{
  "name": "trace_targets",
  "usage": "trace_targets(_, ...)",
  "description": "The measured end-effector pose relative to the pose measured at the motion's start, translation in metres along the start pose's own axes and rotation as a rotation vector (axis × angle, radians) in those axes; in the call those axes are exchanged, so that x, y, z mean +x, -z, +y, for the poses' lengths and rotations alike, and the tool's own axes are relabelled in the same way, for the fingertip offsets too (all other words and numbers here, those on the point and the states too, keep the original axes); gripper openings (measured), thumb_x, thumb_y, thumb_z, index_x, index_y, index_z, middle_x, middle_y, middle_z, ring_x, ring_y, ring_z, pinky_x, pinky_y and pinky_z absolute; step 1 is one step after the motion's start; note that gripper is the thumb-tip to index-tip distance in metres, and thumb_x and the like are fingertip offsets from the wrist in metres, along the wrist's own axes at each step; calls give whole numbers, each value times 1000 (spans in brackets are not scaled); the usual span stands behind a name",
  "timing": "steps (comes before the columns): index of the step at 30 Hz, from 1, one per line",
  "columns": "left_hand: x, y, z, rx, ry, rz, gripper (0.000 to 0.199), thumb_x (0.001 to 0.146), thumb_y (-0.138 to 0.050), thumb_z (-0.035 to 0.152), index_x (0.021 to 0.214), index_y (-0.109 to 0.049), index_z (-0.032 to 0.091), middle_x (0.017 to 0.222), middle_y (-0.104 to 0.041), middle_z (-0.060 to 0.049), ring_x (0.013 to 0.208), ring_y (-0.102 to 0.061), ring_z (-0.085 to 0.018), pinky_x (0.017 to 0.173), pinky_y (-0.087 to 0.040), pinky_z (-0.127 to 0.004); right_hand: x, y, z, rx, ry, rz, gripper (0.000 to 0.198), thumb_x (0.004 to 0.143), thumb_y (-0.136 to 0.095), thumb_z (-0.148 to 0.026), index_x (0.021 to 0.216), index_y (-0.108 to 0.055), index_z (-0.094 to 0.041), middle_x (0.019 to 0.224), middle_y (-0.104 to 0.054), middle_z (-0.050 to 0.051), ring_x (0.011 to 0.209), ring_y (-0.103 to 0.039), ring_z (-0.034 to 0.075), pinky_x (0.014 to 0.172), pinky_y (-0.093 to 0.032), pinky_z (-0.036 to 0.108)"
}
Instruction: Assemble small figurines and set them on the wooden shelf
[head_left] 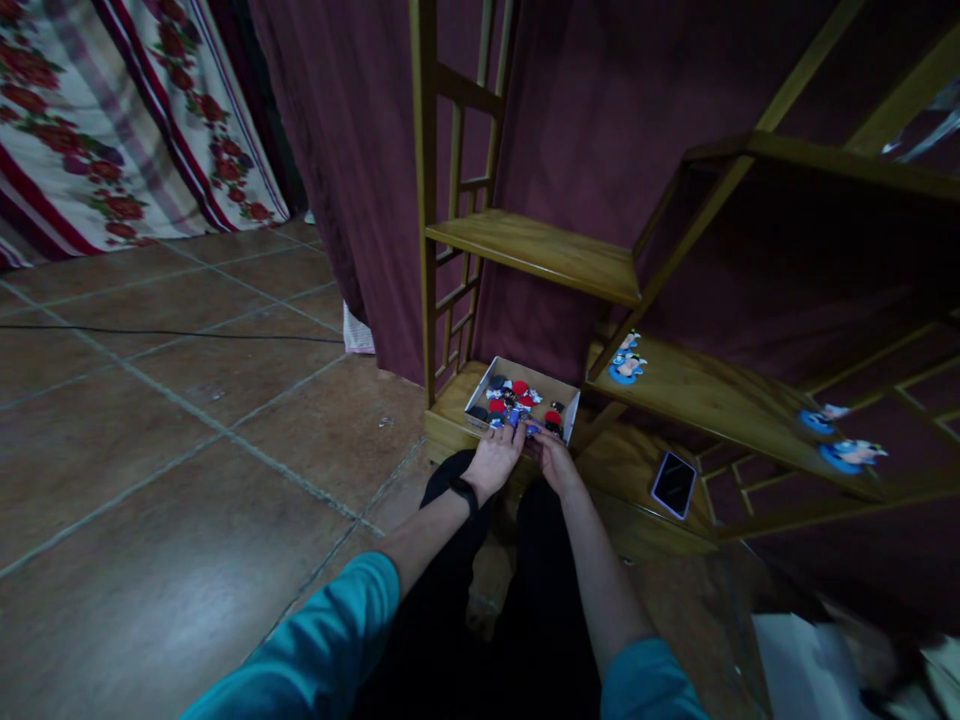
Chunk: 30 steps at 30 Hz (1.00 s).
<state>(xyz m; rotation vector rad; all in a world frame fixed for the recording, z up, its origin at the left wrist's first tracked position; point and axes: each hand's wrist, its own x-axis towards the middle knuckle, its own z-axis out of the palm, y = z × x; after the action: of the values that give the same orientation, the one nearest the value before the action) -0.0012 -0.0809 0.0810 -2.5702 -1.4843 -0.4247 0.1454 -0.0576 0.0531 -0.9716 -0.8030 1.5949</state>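
A shallow cardboard box (486,385) sits on the low shelf in front of me. Inside it lie several small figurines (517,388) with red, black and white parts. My left hand (496,458) reaches over the box's near edge, its fingers closed around a small purple item (514,415) too small to make out fully. Just to the right, my right hand (555,462) has its fingers pinched at the same spot, where a bit of purple shows between the two hands. The fingertips partly hide what they hold.
Figurines on blue bases stand on the right-hand shelf, one pair near its left end (627,368) and another at its right end (852,456). A phone (674,485) lies on the lower shelf. Wooden shelf posts (424,200) rise beside the box. A black cable (172,334) crosses the tiled floor.
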Motion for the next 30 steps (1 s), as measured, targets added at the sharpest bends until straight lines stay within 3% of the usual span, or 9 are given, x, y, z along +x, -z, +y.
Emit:
trace_targets(5, -1, -3, 1, 10, 3, 12, 46, 86, -31, 9, 132, -33, 10, 103, -55, -17, 93, -54, -23, 81, -40, -37, -2, -1, -2, -17, 3, -9, 35, 64, -65, -26, 99, -66, -23, 98, -70, 1, 95, -62, 22, 89, -46, 38)
trace_targets(12, 1, 0, -6, -114, 47, -81, 51, 83, -36, 9, 133, -31, 16, 106, -54, -13, 94, -56, -21, 81, -42, -32, 1, 1, 2, -58, 31, -5, 40, 62, -69, -31, 102, -65, -25, 98, -69, 1, 94, -62, 22, 87, -46, 38)
trace_targets(18, 6, -2, -12, -231, 115, -130, 45, 88, -34, 21, 134, -32, 20, 109, -56, -12, 94, -59, -21, 78, -45, -30, 8, 2, 6, -112, 41, 46, 42, 61, -71, -37, 101, -66, -24, 88, -69, 1, 82, -63, 17, 80, -47, 33)
trace_targets(26, 13, -6, -19, -401, 155, -190, 48, 87, -41, 33, 133, -36, 22, 122, -54, -11, 104, -57, -22, 82, -43, -29, 7, -5, 1, -274, 164, 136, 38, 65, -65, -46, 96, -67, -24, 85, -67, 1, 77, -60, 16, 70, -46, 29)
trace_targets(30, 15, -7, -21, -456, 230, -223, 47, 84, -46, 36, 128, -42, 21, 109, -62, -11, 99, -60, -22, 78, -42, -28, 5, -8, -1, -295, 197, 94, 37, 64, -66, -48, 91, -68, -24, 87, -67, 1, 82, -60, 19, 76, -46, 32)
